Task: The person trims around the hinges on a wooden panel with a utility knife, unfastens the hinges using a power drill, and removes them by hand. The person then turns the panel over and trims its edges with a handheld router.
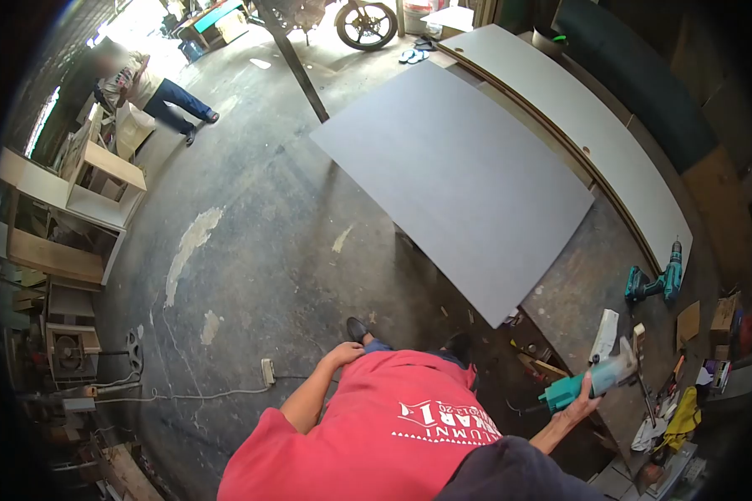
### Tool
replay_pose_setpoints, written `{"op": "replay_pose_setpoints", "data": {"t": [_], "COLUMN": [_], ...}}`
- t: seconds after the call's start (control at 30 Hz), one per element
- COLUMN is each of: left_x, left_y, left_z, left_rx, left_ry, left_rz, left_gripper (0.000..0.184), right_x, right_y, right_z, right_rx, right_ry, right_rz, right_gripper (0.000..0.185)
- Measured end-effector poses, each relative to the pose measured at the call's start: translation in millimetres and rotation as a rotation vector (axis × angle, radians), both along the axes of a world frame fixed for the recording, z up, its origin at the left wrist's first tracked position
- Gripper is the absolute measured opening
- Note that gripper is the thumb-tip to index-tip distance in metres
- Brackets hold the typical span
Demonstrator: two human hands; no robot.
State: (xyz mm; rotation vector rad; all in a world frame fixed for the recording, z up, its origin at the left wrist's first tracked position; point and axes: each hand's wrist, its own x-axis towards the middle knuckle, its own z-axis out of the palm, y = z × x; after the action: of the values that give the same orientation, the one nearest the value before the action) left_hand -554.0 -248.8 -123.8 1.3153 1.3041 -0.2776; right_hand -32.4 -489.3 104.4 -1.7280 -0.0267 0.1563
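Note:
My right hand point(578, 407) is closed around the teal body of a trim router point(570, 389), whose clear base points to the right over the workbench. My left hand point(342, 356) rests by my hip at the hem of my red shirt, with its fingers lying loosely and nothing visible in them. In front of me lies a large grey panel point(459, 184), its near corner reaching out past the bench edge. A teal cordless drill point(662, 280) sits on the workbench point(572, 271) beyond the router.
A long white panel point(576, 117) lies behind the grey one. Hand tools and a yellow cloth point(683, 416) crowd the bench at right. A cable with a socket block point(267, 372) crosses the floor. Another person point(154, 92) stands far left near wooden cabinets point(100, 196); a motorcycle wheel point(366, 25) is at the back.

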Motion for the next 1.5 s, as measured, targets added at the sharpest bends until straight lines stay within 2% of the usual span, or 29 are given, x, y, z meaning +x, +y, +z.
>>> {"op": "replay_pose_setpoints", "data": {"t": [0.03,0.1,0.17,0.23,0.3,0.37,0.43,0.47,0.53,0.57,0.6,0.67,0.7,0.77,0.87,0.9,0.97,1.03,1.07,1.1,1.17,1.23,1.27,1.3,1.37,1.43,1.47,1.5], "left_x": [0.2,-22.8,-23.4,-32.7,-38.6,-46.1,-48.2,-47.7,-46.8,-50.2,-54.1,-59.1,-66.8,-82.3,-110.8,-119.1,-142.2,-169.6,-164.2,-170.8,-172.1,-172.8,-168.4,-169.3,-165.4,-155.8,-152.0,-146.6], "left_y": [14.7,42.8,86.7,119.0,142.3,161.9,173.0,176.0,186.1,195.7,207.7,230.2,242.8,270.8,320.9,339.5,382.9,422.3,441.2,462.8,496.4,526.7,540.2,556.4,594.9,631.6,650.1,668.4], "left_z": [20.4,5.8,91.0,131.9,213.0,262.2,303.8,310.8,316.6,314.5,311.4,320.9,324.6,326.1,307.2,308.0,310.3,322.6,336.2,334.9,351.1,363.7,371.7,371.7,365.7,360.9,359.1,355.6], "left_rx": [0.014,0.234,0.134,0.179,0.23,0.326,0.324,0.329,0.325,0.331,0.288,0.284,0.298,0.194,0.189,0.216,0.204,-0.086,0.129,0.285,0.336,0.312,0.27,0.216,0.05,-0.097,-0.198,-0.325], "left_ry": [0.016,-0.195,-0.299,-0.482,-0.635,-0.797,-0.946,-0.945,-1.146,-1.146,-1.189,-1.26,-1.253,-1.235,-1.283,-1.309,-1.37,-1.393,-1.322,-1.335,-1.348,-1.381,-1.41,-1.442,-1.591,-1.585,-1.588,-1.583], "left_rz": [-0.045,-0.037,0.089,0.212,0.249,0.129,0.12,0.112,0.303,0.296,0.387,0.626,0.611,0.942,1.107,1.143,1.152,1.138,1.257,1.189,1.209,1.148,1.129,1.051,0.905,0.825,0.774,0.621], "left_gripper": [0.051,0.055,0.058,0.058,0.059,0.062,0.067,0.067,0.074,0.074,0.073,0.064,0.064,0.062,0.055,0.055,0.056,0.062,0.066,0.067,0.066,0.072,0.074,0.077,0.08,0.082,0.083,0.086], "right_x": [-30.7,-89.1,-151.9,-191.4,-234.1,-290.0,-339.4,-354.7,-383.8,-401.1,-417.3,-444.0,-456.3,-483.7,-515.8,-522.2,-536.0,-539.6,-539.0,-533.8,-544.2,-558.1,-558.7,-555.2,-557.1,-555.0,-553.9,-553.1], "right_y": [22.8,74.9,137.2,185.6,230.3,282.5,324.5,344.3,383.4,404.0,420.8,457.5,477.0,508.6,560.1,576.3,607.5,631.1,634.4,645.4,674.4,696.2,711.3,724.7,758.4,794.6,808.0,819.8], "right_z": [6.8,23.6,47.2,61.2,69.2,96.5,120.5,122.7,121.1,122.6,135.3,135.0,129.5,131.5,129.5,131.9,145.4,155.1,160.5,162.4,142.9,106.9,102.6,116.1,93.8,75.2,72.6,72.6], "right_rx": [0.104,0.176,0.16,0.187,0.031,0.132,0.112,0.089,0.093,0.126,0.056,-0.064,-0.102,-0.145,-0.13,-0.087,0.22,0.613,0.703,0.687,0.338,0.095,0.092,0.154,0.272,0.418,0.442,0.443], "right_ry": [0.015,-0.087,-0.208,-0.324,-0.402,-0.359,-0.277,-0.394,-0.517,-0.519,-0.781,-1.054,-1.171,-1.282,-1.377,-1.354,-1.269,-1.241,-1.064,-0.865,-0.495,-0.239,-0.015,-0.022,-0.415,-0.837,-0.988,-1.063], "right_rz": [0.058,0.215,0.199,0.448,0.522,0.692,0.849,0.957,1.071,1.08,1.075,1.072,1.073,1.148,1.192,1.246,1.242,1.328,1.554,1.973,2.445,2.21,2.054,1.856,1.607,1.366,1.26,1.174], "right_gripper": [0.065,0.067,0.071,0.075,0.077,0.075,0.074,0.076,0.081,0.084,0.086,0.081,0.079,0.066,0.055,0.055,0.05,0.033,0.018,0.023,0.04,0.061,0.052,0.059,0.063,0.079,0.079,0.08]}}
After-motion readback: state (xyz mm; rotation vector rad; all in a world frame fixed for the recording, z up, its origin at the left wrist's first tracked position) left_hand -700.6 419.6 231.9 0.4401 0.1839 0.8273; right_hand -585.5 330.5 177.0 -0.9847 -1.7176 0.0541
